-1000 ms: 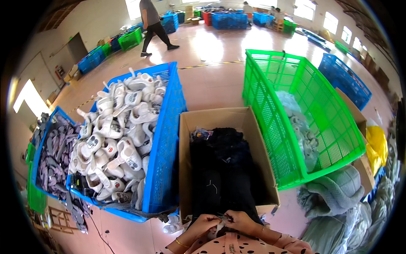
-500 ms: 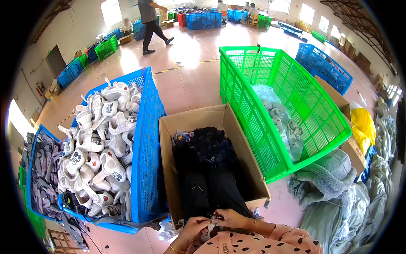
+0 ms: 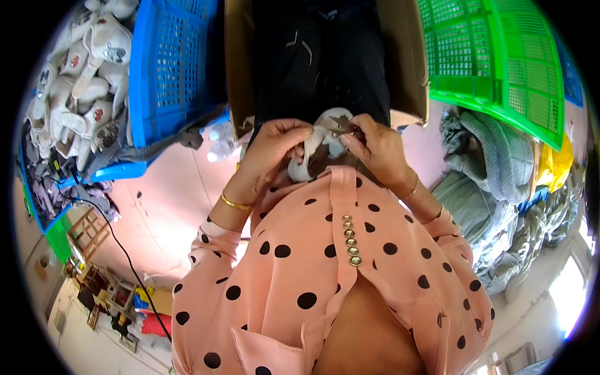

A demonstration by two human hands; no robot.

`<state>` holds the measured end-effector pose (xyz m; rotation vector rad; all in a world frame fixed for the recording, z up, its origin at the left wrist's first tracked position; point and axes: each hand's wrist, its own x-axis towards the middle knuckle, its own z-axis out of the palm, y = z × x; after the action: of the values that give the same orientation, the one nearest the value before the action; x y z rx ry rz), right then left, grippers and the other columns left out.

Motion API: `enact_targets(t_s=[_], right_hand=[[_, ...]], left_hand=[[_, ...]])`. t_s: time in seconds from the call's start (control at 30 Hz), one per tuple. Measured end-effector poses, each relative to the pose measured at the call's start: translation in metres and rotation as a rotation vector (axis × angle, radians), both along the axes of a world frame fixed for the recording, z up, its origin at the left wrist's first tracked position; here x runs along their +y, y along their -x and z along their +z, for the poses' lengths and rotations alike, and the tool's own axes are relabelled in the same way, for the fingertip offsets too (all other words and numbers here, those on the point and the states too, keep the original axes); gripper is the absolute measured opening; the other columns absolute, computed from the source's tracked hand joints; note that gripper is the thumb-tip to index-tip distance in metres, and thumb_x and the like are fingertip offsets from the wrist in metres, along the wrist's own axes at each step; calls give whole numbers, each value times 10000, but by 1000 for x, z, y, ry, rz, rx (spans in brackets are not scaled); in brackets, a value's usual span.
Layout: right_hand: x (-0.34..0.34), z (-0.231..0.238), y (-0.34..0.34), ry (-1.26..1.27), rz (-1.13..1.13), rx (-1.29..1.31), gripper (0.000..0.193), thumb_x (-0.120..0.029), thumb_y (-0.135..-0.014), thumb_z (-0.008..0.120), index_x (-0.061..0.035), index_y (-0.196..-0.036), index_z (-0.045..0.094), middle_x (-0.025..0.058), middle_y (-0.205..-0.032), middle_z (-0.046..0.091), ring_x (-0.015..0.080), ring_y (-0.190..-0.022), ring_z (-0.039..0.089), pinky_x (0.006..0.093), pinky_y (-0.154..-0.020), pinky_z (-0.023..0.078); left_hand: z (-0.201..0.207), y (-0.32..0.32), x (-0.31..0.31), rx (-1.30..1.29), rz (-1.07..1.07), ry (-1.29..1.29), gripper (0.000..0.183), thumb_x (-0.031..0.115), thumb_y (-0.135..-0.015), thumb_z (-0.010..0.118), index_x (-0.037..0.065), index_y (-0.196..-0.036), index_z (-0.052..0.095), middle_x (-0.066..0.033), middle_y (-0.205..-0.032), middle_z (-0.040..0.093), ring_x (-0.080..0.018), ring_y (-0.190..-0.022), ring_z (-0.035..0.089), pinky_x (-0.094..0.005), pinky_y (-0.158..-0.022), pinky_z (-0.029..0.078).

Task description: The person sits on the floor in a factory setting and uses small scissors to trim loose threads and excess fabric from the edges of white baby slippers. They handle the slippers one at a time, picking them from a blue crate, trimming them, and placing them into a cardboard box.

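Note:
Just above my lap, a small off-white cloth shoe (image 3: 307, 164) hangs in my hands, its soft edge curled and a greyish inside showing. My left hand (image 3: 279, 149) is closed on it, thumb and forefinger pinching the upper edge. My right hand (image 3: 379, 150) is closed too, at the shoe's right side. A small dark piece shows between its thumb and forefinger, too small to name. A cardboard box (image 3: 409, 75) stands around my dark-trousered legs.
White strap shoes (image 3: 94, 62) are heaped in a blue crate (image 3: 178, 69) on the left. A green mesh crate (image 3: 459, 50) stands right, with a grey quilted cloth (image 3: 500, 156) and plastic-wrapped bundles below it. Clear bottles (image 3: 220, 142) stand near the box; a black cable (image 3: 119, 231) runs at left.
The view has tipped down toward my lap, so the far room and walking person have left the picture. My hands stay together on the shoe, which now shows larger.

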<state>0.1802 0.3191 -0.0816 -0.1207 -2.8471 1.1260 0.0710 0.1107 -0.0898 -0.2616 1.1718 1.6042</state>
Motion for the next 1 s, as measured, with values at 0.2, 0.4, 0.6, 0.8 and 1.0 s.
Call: enact_targets(t_s=[0.2, 0.4, 0.6, 0.8, 1.0], right_hand=[[-5, -1, -4, -220, 22, -73, 379, -405, -881, 678, -52, -964, 566, 103, -663, 600, 272, -558, 618, 358, -491, 495], [-7, 0, -1, -284, 33, -19, 357, -385, -868, 696, -69, -969, 565, 71, -675, 593, 239, -559, 612, 338, -480, 480], [-11, 6, 4, -308, 40, -2, 381, -384, -845, 717, -50, -944, 564, 78, -639, 573, 230, -543, 598, 334, -471, 487], [-15, -1, 0, -308, -5, 12, 352, -373, -845, 724, -71, -943, 574, 65, -668, 579, 227, -564, 604, 330, -474, 475], [-20, -17, 1, -170, -42, 39, 349, -364, -855, 722, -59, -939, 574, 81, -699, 617, 239, -592, 629, 331, -497, 495]], left_hand=[[-6, 0, -1, 24, 2, 19, 199, 158, -904, 686, -11, -1009, 688, -12, -768, 662, -45, -605, 565, -166, -564, 457], [-3, -1, -1, 27, 13, 27, 197, 155, -905, 686, -10, -1013, 682, -10, -765, 661, -36, -602, 556, -160, -564, 462], [-2, 0, 0, 13, 21, 31, 191, 148, -908, 683, -10, -1015, 683, -12, -769, 663, -34, -604, 555, -158, -562, 459], [-7, 2, -4, -25, 11, -12, 202, 138, -885, 710, -12, -1020, 704, -28, -776, 672, -58, -622, 587, -164, -595, 472], [-8, 1, -5, -62, 10, -39, 221, 140, -890, 703, -18, -1043, 693, -26, -773, 664, -59, -623, 588, -165, -579, 468]])
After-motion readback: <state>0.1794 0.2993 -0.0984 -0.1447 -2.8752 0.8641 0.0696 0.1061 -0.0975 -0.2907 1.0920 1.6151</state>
